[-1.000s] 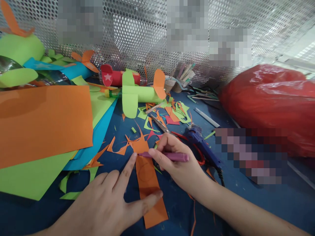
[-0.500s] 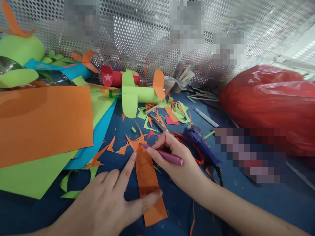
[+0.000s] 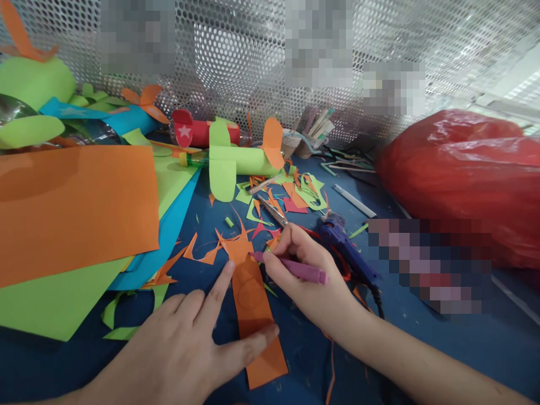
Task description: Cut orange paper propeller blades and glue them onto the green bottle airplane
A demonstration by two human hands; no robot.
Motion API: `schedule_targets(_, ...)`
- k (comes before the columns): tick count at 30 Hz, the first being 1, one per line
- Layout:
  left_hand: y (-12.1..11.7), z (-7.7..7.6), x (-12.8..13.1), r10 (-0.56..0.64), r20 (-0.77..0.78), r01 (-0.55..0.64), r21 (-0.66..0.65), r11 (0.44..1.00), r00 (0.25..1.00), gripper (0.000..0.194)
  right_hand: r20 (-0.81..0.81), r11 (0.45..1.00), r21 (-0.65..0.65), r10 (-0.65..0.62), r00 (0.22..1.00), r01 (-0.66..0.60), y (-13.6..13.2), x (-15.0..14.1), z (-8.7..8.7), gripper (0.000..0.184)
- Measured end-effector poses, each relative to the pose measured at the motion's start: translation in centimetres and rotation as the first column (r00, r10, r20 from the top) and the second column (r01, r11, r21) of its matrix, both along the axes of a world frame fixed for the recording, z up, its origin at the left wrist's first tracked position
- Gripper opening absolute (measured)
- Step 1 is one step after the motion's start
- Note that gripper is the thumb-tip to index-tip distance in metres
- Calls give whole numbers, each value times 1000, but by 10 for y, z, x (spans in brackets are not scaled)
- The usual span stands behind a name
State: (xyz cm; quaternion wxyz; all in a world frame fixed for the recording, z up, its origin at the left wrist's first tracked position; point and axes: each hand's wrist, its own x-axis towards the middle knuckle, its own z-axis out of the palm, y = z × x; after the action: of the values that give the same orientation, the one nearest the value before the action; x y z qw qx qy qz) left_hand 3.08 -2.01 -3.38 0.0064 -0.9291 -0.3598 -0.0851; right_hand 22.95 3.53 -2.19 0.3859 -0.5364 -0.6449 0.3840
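Note:
An orange paper strip [image 3: 257, 315] lies lengthwise in front of me, with a faint rounded outline drawn near its upper half. Its far end is jagged and cut. My left hand [image 3: 189, 332] presses on it with fingers spread: the index fingertip is at its left edge and the thumb lies across its lower part. In my right hand [image 3: 304, 270] a purple marker [image 3: 301, 270] is pinched, its tip at the strip's upper right edge. Just beyond that hand lie scissors [image 3: 273, 211] with red handles, partly hidden, and a blue glue gun [image 3: 348, 250].
Large orange [image 3: 80, 208], green and blue sheets are stacked at left. A green paper-covered bottle plane [image 3: 244, 162] and a red one [image 3: 206, 134] stand at the back amid paper scraps. A red plastic bag [image 3: 459, 180] bulges at right, below a perforated metal wall [image 3: 240, 62].
The marker tip has moved from the strip's left edge, up across its top, to the right edge, my right hand shifting with it. My left hand has stayed in place.

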Motion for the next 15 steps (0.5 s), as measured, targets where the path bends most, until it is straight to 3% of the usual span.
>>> schedule_targets(10, -1, -2, 0, 1, 28, -2, 37, 999, 1000, 61, -42, 999, 42, -27, 999, 28, 2, 1, 8, 23)
schedule_targets(15, 0, 1, 1, 5, -11, -5, 20, 1000, 1000, 69, -81, 999, 49, -5, 997, 9, 3, 1, 12, 24)
